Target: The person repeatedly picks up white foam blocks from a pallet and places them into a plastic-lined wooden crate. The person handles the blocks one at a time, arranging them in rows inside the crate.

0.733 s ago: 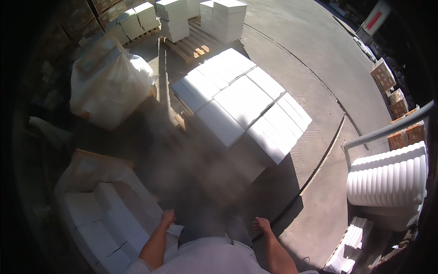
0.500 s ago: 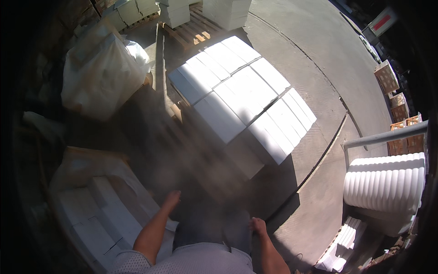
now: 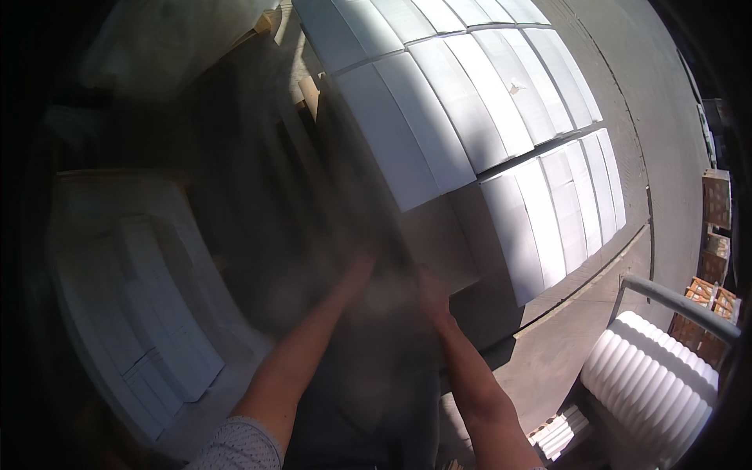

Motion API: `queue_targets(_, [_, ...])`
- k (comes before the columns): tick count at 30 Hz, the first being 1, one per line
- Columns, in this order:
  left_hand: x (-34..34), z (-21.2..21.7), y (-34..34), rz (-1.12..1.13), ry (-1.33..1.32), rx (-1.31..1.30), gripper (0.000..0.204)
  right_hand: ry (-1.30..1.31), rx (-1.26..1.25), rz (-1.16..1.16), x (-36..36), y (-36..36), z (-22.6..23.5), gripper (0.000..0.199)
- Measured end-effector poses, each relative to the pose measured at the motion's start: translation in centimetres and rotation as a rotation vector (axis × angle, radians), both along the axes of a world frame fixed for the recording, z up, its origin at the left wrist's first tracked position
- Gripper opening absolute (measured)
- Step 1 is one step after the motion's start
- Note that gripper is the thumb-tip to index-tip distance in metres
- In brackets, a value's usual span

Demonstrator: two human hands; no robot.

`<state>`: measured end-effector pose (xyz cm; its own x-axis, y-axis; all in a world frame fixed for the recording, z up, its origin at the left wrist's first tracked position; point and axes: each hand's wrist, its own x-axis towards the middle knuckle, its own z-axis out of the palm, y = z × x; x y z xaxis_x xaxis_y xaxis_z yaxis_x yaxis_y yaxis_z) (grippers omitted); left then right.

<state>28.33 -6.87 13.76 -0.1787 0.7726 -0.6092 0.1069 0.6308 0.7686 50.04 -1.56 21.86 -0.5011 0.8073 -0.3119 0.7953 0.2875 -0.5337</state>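
Observation:
White boxes (image 3: 462, 102) stand packed in tight rows on the big stack ahead of me. At its near left corner, a lower box top (image 3: 439, 235) lies in shade. My left hand (image 3: 365, 262) reaches forward into the dim area left of that corner. Close by on the right, my right hand (image 3: 432, 294) is just below the shaded box; whether it touches the box I cannot tell. Haze, shadow and blur hide the fingers of both hands, and nothing held can be made out.
Wooden pallet slats (image 3: 301, 141) show left of the stack. A second batch of white boxes (image 3: 157, 313) sits partly wrapped at lower left. To the right are a grey metal rail (image 3: 681, 305) and a ribbed white roll (image 3: 650, 384). Clear wrap (image 3: 180, 47) covers a load at upper left.
Both arms have stretched forward from beside my waist and the hands have come closer together. The box stack now appears larger, nearer and higher in view.

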Motion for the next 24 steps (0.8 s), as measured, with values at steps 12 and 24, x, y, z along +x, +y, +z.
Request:
queue_targets(12, [6.3,-8.9,9.1,0.317,0.183,0.287,0.039,0.020,0.357,0.295,-7.0,11.1,-10.5,0.028])
queue_targets(24, [5.4,-9.0,10.2,0.329,0.312,0.257,0.042,-0.027,0.530,0.271,-7.3,10.7,-12.2,0.025])
